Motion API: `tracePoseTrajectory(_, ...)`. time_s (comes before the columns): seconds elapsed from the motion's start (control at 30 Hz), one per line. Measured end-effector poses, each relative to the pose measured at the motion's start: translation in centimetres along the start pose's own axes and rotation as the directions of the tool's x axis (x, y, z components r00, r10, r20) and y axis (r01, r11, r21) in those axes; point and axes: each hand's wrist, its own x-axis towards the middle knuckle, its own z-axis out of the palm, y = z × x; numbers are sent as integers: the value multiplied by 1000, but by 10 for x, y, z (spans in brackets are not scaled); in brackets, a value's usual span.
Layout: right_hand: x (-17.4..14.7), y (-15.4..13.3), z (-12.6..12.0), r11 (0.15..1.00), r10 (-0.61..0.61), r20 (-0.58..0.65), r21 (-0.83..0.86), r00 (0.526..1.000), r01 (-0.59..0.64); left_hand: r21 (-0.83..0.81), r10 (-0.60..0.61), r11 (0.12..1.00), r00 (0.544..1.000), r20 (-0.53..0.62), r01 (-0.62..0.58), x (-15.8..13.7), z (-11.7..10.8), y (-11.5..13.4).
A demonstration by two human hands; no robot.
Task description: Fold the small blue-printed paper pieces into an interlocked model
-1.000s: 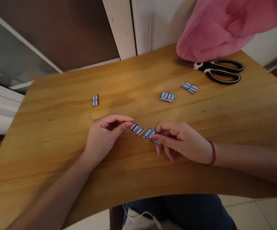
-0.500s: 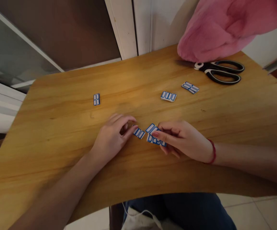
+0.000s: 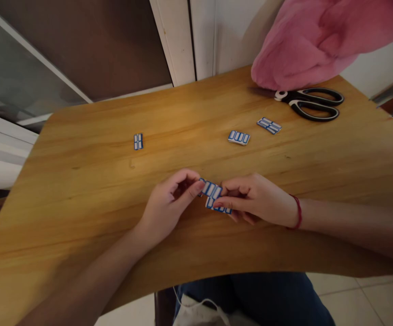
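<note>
Blue-bordered white label stickers (image 3: 213,189), on a small cut piece, sit between the thumb and fingers of my left hand (image 3: 172,203). My right hand (image 3: 257,199) pinches more label pieces (image 3: 211,203) under its thumb, just below and touching or overlapping the first piece. Fingers hide the edges of both, so I cannot tell how many pieces each hand has. Past the right hand lie a small stack of labels (image 3: 239,137) and a second bundle of labels (image 3: 269,125). Farther left is a lone label piece (image 3: 138,141).
Black-handled scissors (image 3: 313,103) rest at the back right of the wooden table (image 3: 80,194), their blades partly beneath a pink plush cloth (image 3: 305,50). A wall and a framed panel (image 3: 108,45) border the table's far edge. A white cable (image 3: 203,301) hangs at my lap.
My left hand has come up and right with its label piece, closing the gap to the pieces in my right hand. The right hand has barely shifted.
</note>
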Motion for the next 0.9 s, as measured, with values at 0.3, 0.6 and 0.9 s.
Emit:
tracePoseTrajectory(0.3,0,-2,-2,993,9,-99,118,995,3,566,224,803,975,6,-187,14,-17,-14)
tracePoseTrajectory(0.6,0,-2,-1,994,24,-124,108,992,-11,351,250,916,961,-115,-196,8,-12,-3)
tracePoseTrajectory(0.9,4,1,1,999,-14,-69,39,998,16,94,99,990,991,95,-108,0,0,6)
